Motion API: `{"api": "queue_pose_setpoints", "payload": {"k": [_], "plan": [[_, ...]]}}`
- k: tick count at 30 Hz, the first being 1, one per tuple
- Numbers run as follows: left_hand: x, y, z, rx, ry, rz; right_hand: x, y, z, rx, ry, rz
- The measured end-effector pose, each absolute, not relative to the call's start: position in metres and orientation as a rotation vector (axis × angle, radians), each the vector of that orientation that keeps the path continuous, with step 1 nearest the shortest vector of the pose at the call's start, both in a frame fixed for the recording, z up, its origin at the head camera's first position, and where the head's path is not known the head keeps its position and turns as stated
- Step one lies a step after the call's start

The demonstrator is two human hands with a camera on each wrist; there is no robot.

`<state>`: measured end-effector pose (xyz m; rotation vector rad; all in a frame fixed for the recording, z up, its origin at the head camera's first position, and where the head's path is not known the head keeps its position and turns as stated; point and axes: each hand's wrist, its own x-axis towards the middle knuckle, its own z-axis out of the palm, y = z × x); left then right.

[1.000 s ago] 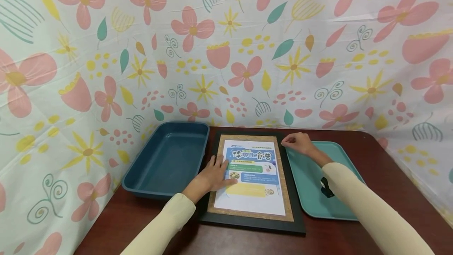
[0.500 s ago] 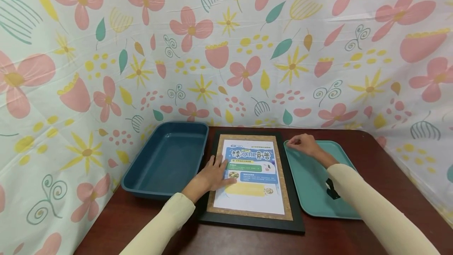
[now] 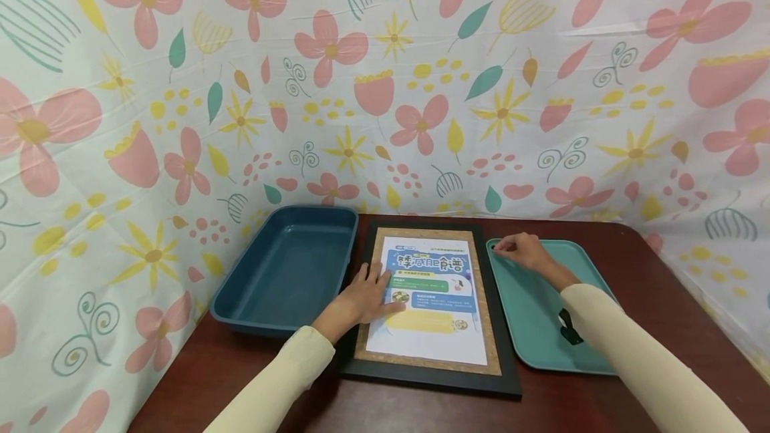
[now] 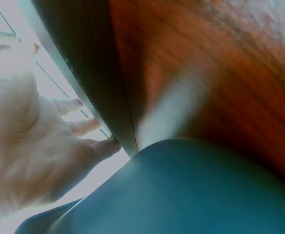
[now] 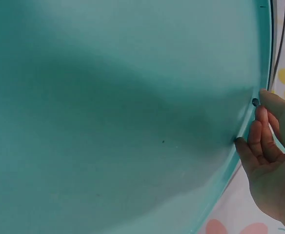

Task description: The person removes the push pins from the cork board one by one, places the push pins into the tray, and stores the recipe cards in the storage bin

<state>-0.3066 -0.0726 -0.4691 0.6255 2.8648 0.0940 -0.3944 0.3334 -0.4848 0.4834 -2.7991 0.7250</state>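
My left hand (image 3: 359, 299) lies spread on the left side of a printed poster (image 3: 433, 346), holding it down against a cork board (image 3: 421, 364) in a black frame (image 3: 445, 385). In the left wrist view its palm and fingers (image 4: 79, 127) show beside the frame's dark edge. My right hand (image 3: 525, 251) is over the far left corner of a teal tray (image 3: 529, 326), fingers bent. A small dark round piece (image 5: 255, 102) is at its fingertips by the tray rim in the right wrist view; whether they pinch it cannot be told.
A deep blue bin (image 3: 289, 279) stands left of the board. Beneath the right forearm, a black object (image 3: 568, 327) lies on the tray. A flowered curtain (image 3: 385, 85) hangs behind the dark wooden table (image 3: 565, 406).
My right hand has shifted right from the board's upper right edge to the tray's far corner, where a small dark piece now shows by its fingers. The left hand has stayed in place.
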Motion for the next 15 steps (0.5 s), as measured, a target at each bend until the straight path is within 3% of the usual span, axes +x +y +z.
{"api": "queue_pose_setpoints", "payload": {"k": [15], "plan": [[-0.3056,-0.0723,-0.4689,0.632,2.860,0.079,-0.3926,0.3368,-0.4929,0.481,-2.795,0.717]]}}
